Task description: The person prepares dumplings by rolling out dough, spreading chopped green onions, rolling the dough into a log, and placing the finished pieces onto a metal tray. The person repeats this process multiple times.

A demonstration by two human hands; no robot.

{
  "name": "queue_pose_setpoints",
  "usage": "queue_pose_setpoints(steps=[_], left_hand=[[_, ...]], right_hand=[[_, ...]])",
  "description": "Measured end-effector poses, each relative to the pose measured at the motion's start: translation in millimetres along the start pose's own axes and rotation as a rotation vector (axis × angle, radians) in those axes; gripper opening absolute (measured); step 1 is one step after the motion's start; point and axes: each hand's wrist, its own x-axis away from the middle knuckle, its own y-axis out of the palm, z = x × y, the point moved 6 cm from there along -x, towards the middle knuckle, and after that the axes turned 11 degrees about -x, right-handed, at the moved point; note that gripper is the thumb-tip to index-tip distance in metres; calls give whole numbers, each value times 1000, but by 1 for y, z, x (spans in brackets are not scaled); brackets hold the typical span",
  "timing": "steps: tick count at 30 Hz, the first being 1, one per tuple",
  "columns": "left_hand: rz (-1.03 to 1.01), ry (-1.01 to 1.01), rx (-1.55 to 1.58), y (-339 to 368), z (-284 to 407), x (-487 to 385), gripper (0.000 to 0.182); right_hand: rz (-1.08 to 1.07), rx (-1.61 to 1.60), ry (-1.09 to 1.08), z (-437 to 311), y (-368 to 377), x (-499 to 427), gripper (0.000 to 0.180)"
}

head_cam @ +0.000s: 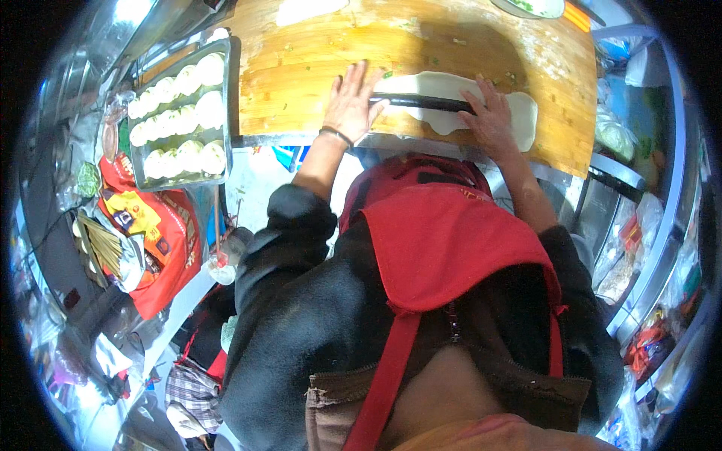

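Note:
A dark rolling pin lies across a flattened sheet of pale dough on a wooden board. My left hand rests over the pin's left end, fingers extended and spread, with a dark band on the wrist. Over its right end lies my right hand, fingers also spread and pointing away from me. Both palms hide the ends of the pin. The dough reaches out past my right hand, its outline uneven. Neither hand's fingers are wrapped around the pin.
To the left, a metal tray holds rows of dough balls. Another pale dough piece lies at the board's far edge. A bowl with green bits stands at far right. A red bag sits lower left.

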Motion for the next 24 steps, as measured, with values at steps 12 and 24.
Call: queue_pose_setpoints(steps=[12, 24], left_hand=[[107, -199, 19, 24, -50, -103, 62], [-82, -149, 85, 34, -31, -30, 68]], right_hand=[[127, 67, 120, 45, 15, -124, 54], [111, -26, 129, 26, 23, -46, 62]])
